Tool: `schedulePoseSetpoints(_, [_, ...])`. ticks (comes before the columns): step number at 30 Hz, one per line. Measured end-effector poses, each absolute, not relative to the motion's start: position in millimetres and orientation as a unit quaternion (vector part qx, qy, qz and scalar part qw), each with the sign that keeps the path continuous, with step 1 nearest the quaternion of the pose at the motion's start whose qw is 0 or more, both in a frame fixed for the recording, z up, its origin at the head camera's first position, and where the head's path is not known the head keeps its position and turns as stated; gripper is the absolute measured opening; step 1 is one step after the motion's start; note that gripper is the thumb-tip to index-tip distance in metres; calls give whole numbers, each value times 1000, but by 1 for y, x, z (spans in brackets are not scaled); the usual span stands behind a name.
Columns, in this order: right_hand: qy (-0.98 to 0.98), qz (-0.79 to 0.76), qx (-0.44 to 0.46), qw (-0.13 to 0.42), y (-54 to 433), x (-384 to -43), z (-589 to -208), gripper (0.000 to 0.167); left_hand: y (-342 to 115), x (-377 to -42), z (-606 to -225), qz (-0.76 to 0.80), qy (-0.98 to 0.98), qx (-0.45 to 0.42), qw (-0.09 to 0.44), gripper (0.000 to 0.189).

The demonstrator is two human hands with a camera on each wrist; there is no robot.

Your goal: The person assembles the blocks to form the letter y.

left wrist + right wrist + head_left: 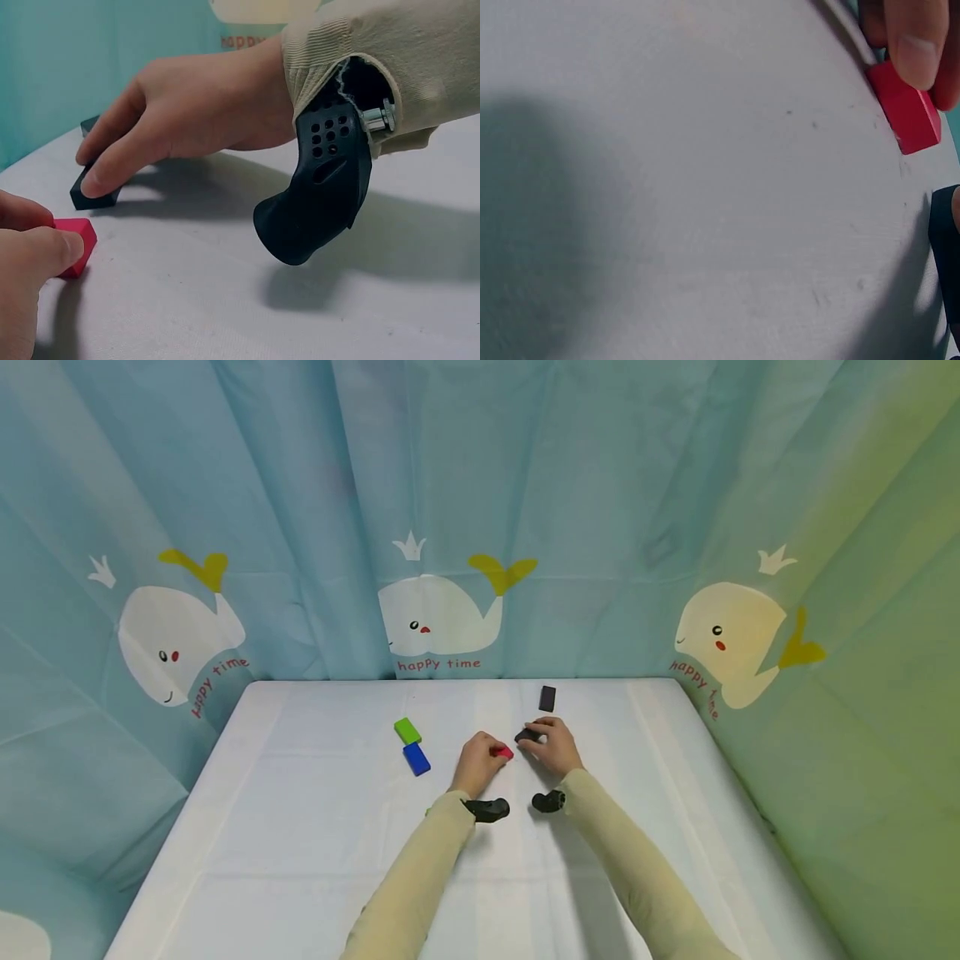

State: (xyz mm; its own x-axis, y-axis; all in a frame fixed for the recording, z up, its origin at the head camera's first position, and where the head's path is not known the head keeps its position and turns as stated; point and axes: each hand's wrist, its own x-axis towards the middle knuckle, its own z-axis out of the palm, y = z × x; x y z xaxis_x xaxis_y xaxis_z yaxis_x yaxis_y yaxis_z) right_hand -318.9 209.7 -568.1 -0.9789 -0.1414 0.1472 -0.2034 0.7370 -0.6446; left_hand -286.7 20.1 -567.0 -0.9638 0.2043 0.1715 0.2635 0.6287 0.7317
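Observation:
My left hand (477, 763) pinches a red block (506, 752) between thumb and fingers, low over the white table. To its right, my right hand (556, 746) grips a black block (527, 736) by its sides. In the left wrist view the red block (76, 241) shows its end face past the thumb, and the black block (94, 193) sits beneath the right thumb and finger. A small gap separates the two blocks. The right wrist view catches the red block (906, 109) and only an edge of the black block (945, 247).
Another black block (547, 698) lies behind the right hand, near the table's back edge. Left of the hands, a green block (407, 731) and a blue block (417, 759) lie corner to corner. A whale-print curtain (600, 527) hangs around the white table (300, 843).

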Motion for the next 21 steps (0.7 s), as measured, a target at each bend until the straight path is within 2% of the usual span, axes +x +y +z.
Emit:
schedulePoseSetpoints(12, [-932, 336, 120, 57, 202, -314, -571, 45, 18, -284, -563, -415, -896, -152, 49, 17])
schedulePoseSetpoints(16, [-928, 343, 129, 63, 199, -313, -570, 43, 16, -286, -564, -410, -894, -167, 68, 17])
schedulePoseSetpoints(21, [-928, 344, 128, 60, 195, -312, -569, 41, 17, -287, -562, -409, -898, -156, 47, 18])
